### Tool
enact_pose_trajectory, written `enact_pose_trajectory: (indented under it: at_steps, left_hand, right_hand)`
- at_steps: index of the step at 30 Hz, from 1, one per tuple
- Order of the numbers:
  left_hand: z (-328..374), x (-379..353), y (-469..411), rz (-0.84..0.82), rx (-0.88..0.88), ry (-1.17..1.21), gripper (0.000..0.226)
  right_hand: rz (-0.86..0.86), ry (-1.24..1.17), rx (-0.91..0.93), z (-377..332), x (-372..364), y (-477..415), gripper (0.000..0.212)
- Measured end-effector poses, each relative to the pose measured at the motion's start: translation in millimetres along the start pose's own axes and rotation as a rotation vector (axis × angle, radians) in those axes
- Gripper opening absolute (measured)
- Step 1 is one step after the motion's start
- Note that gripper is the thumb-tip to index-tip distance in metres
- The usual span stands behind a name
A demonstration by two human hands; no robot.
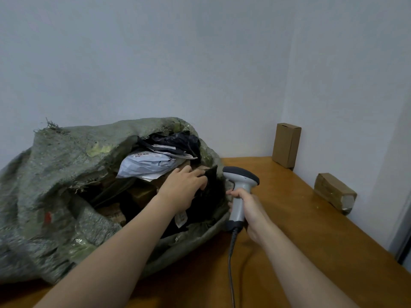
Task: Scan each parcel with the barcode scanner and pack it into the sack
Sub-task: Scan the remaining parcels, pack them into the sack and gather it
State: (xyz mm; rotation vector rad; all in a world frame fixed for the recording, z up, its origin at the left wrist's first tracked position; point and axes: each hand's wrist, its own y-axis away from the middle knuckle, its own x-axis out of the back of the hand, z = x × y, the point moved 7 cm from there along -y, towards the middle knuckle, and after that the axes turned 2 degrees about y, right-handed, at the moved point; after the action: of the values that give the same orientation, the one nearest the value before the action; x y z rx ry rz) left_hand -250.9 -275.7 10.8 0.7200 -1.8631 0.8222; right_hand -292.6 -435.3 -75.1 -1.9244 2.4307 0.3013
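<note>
A large green woven sack (57, 174) lies on its side on the wooden table, its mouth facing me and stuffed with parcels. My left hand (184, 185) reaches into the mouth and grips a black plastic parcel (209, 196) that bears a white label. Behind it lie a white mailer (146, 165) and another black bag (175, 141). Just right of the sack's mouth, my right hand (246, 207) holds the handle of a grey barcode scanner (240, 185), upright, its head turned toward the sack.
The scanner's dark cable (231, 263) runs down toward me over the wooden table (311, 252). A brown cardboard box (286, 145) stands upright against the wall at the back right. A taped brown parcel (334, 192) lies by the right wall.
</note>
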Motion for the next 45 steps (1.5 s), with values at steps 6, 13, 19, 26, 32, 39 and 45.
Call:
enact_pose_trajectory:
  at_steps: [6,13,19,26,32,39,45]
  left_hand:
    - [-20.0,-17.7,-12.8,-0.112,0.059,0.153,0.045]
    - [-17.2,-26.3,-20.3,-0.263,0.109,0.269,0.028]
    - [-6.4,-34.6,-18.4,-0.388,0.081,0.182,0.026]
    - [-2.7,-8.2,-45.6,-0.304,0.086,0.217,0.03]
    - [23.2,18.0,-86.7,-0.146,0.09,0.171,0.028]
    - [81.1,28.6,-178.0,-0.001,-0.014,0.149,0.055]
    - [115.0,5.8,-280.8,0.013,-0.018,0.173,0.062]
  right_hand:
    - [0.1,-0.207,0.102,-20.9,17.7,-1.2,0.032]
    - [0.112,-0.242,0.102,-16.5,28.6,-0.2,0.027]
    - [0.076,-0.247,0.101,-12.5,31.0,-1.6,0.023]
    - [0.029,-0.235,0.113,-18.5,40.6,-8.0,0.018]
    - [0.214,-0.34,0.228,-28.6,83.0,-23.8,0.01]
    - [0.47,-0.182,0.304,-33.6,159.0,-73.4,0.01]
    - [0.529,-0.075,0.328,-24.5,198.2,-131.3,0.006]
